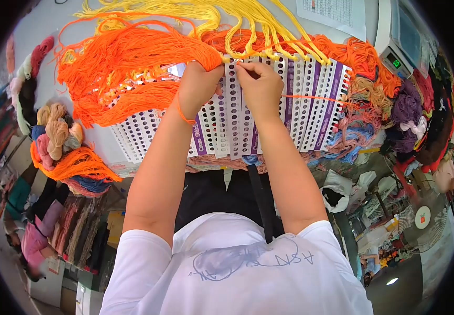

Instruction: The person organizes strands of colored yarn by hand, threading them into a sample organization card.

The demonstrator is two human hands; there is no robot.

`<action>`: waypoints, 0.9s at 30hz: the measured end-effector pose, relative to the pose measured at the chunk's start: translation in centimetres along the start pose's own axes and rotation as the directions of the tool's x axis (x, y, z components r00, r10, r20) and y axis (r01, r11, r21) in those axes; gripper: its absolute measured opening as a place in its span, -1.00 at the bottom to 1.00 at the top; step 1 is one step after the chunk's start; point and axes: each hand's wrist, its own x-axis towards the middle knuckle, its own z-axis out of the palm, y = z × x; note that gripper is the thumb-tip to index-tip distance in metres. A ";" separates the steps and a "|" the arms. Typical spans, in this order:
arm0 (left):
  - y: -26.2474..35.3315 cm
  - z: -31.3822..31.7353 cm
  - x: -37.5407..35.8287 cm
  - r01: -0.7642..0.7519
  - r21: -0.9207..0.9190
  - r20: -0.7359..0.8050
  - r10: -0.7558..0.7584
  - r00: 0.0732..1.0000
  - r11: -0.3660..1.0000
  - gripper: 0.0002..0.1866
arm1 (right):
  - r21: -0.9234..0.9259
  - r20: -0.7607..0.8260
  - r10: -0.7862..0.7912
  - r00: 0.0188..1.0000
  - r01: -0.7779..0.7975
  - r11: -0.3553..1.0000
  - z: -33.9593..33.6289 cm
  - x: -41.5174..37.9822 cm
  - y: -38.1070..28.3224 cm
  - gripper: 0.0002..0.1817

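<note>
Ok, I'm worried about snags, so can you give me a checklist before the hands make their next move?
1. Hands flanking the upper end of the punched card: ok; left hand at its left, right hand at its right.
2. Left wrist free of yarn: not ok; an orange strand lies across it.
3. Cards beyond the right hand uncrossed: not ok; an orange length of yarn spans them.
4. Orange bundle clear of the left hand: not ok; it reaches that hand.
5. Right hand's grip: cannot tell; the fingers hide it.

A digital scale (392, 39) stands beside a printed sheet (337, 14); lower right, a fan (422, 216).
</note>
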 end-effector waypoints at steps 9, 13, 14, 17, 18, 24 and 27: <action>-0.5 -0.2 0.7 -0.003 -0.120 0.114 0.017 0.993 0.993 -0.88 | -0.195 0.059 -0.333 0.941 0.338 0.921 0.1 -1.9 0.6 -0.82; -0.6 0.4 0.4 -0.054 -0.093 0.047 0.059 0.997 0.994 -0.87 | -0.111 0.044 -0.338 0.940 0.341 0.934 -0.3 -1.9 0.6 -0.73; -0.6 0.2 0.2 -0.052 -0.093 0.047 0.057 0.997 0.994 -0.87 | -0.077 0.066 -0.304 0.951 0.308 0.948 -0.6 -1.7 0.6 -0.69; -0.7 -1.3 -0.9 -0.257 -0.155 -0.169 0.231 0.958 0.954 -0.85 | -0.227 0.153 -0.311 0.938 0.340 0.913 -2.2 -0.3 -0.8 -0.64; -0.4 -2.2 -1.6 -0.251 -0.333 -0.170 0.204 0.964 0.909 -0.84 | -0.396 0.222 -0.338 0.914 0.402 0.825 -3.0 0.4 -1.3 -0.64; -0.3 -5.6 -4.4 -0.096 -0.838 0.095 0.316 0.944 0.537 -0.75 | -0.642 0.325 -0.401 0.856 0.512 0.571 -3.9 2.9 -1.5 -0.81; -1.0 -5.4 -3.2 -0.161 -0.833 0.140 0.484 0.864 0.529 -0.84 | -0.612 0.369 -0.576 0.729 0.657 0.439 -4.3 3.3 -1.5 -0.90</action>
